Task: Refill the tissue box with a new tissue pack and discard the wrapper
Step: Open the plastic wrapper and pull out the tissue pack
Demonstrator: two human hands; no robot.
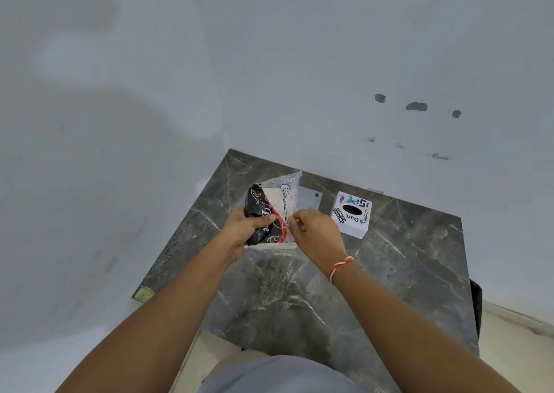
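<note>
Wrapper being opened, near the counter's back left corner
Left hand point(248, 227) grips pack point(269, 212); right hand point(314, 230) pinches wrapper point(289, 182); advise steady peeling; box point(352, 214) stands beside

Both hands work above a dark marble counter point(299, 296) set in a wall corner. Left hand point(244, 232) grips the tissue pack point(271, 209) from its left side, thumb across the black-and-red printed wrapper. Right hand point(317, 233) pinches the wrapper's right edge between fingertips; red-and-white thread band on that wrist. Clear wrapper end sticks up at the far side. White tissue box point(352, 215), oval slot up, stickers on top, stands just right of the pack, apart from both hands.
</note>
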